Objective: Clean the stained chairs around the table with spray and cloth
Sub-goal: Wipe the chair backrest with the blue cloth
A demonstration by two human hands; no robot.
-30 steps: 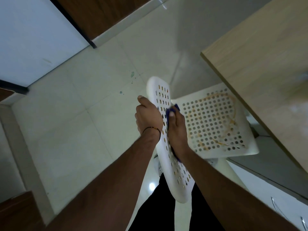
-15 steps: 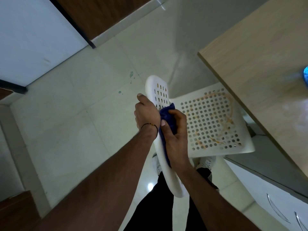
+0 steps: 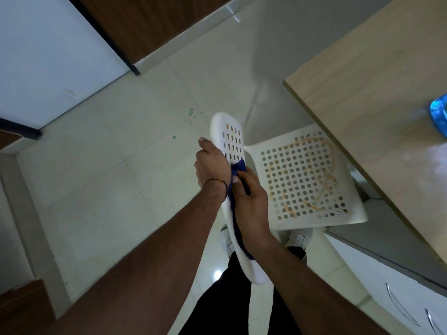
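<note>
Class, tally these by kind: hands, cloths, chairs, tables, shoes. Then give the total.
Hands: 2, left hand and right hand
Blue cloth: 1
White chair: 1
Wooden table: 1
White shoes: 2
Total: 7

Bare forearms, thin black wristband [image 3: 216, 182], black trousers [image 3: 225, 298], white shoes [image 3: 298, 238]

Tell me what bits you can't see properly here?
1. Head view: most of the blue cloth is covered by the right grip holding it.
2. Head view: the left grip has its fingers hidden behind the chair back.
3. Head view: the blue thing on the table is blurred and cut off by the right edge.
4. Head view: the seat hides the chair's legs.
</note>
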